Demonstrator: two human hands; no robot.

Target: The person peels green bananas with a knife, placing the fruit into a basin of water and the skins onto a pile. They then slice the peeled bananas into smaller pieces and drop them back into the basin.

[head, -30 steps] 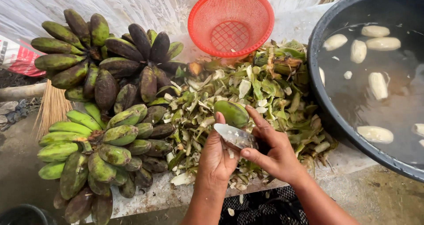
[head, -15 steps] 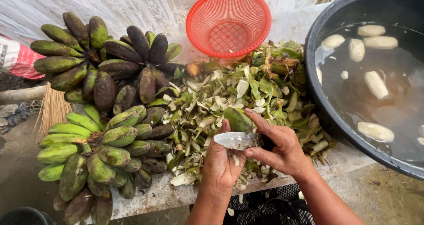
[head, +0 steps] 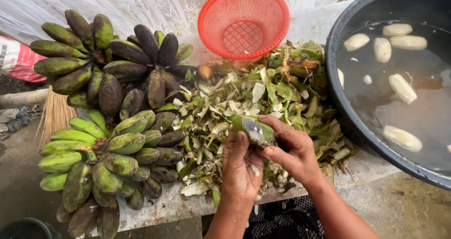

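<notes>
Green banana (head: 253,127): lower centre of the frame, just above the two hands, held over the heap of peelings; its skin is partly scraped pale on the near side.
Left hand (head: 240,166): lower centre, back of the hand up, thumb reaching to the banana's near end (whether it also holds a blade I cannot tell).
Right hand (head: 292,150): just right of the left, fingers wrapped over the banana's right end and closed on it.
Hands together: touching, both clamped on the same banana.
Peelings (head: 263,93): green and pale scraps piled across the middle of the frame.
Banana bunches (head: 108,126): left half, green and dark-skinned, stacked in two clusters.
Red basket (head: 243,20): top centre, tilted, nothing in it.
Black tub (head: 343,112): right edge, holding murky water with peeled pale bananas (head: 401,88) floating.
</notes>
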